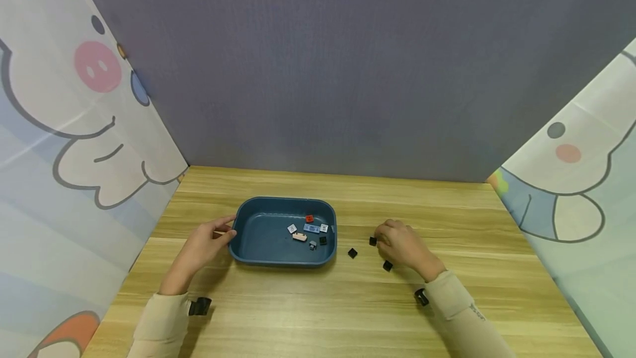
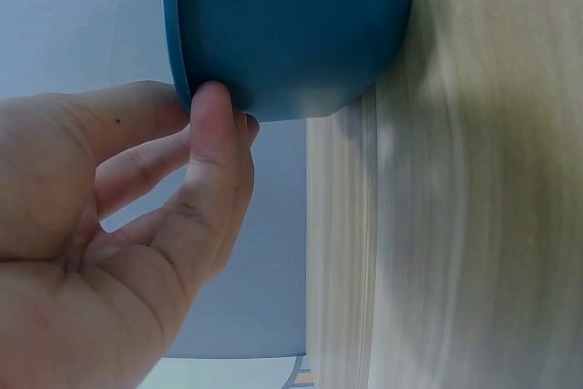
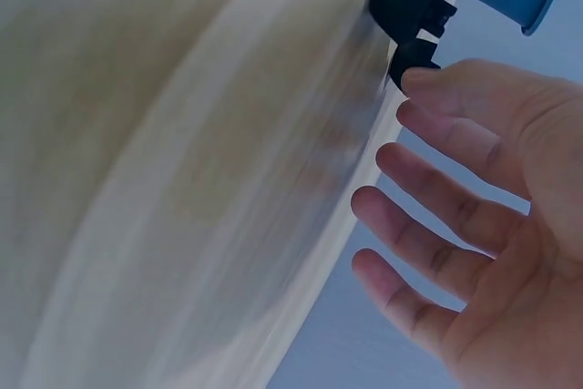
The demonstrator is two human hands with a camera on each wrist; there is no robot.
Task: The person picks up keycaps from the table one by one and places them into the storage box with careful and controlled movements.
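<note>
A dark blue plastic tray (image 1: 283, 263) sits left of centre on the table. My left hand (image 1: 202, 242) holds its left end, with thumb and fingertips at the rim and outer wall in the left wrist view. To the right of the tray, my right hand (image 1: 404, 245) is low over the table, its fingers loosely bent and spread. Its thumb touches or nearly touches a small black block (image 1: 372, 241), partly hidden in the right wrist view. A second black block (image 1: 387, 266) lies just below this hand, and a third black block (image 1: 352, 253) nearer the tray.
Inside the tray are a red piece (image 1: 309, 218), a light blue piece (image 1: 311, 228), white squares (image 1: 291, 228), a cream piece (image 1: 300, 237), a small grey piece (image 1: 313, 245) and a black block (image 1: 323, 240). A grey panel (image 1: 323, 70) stands behind the wooden table (image 1: 298, 314).
</note>
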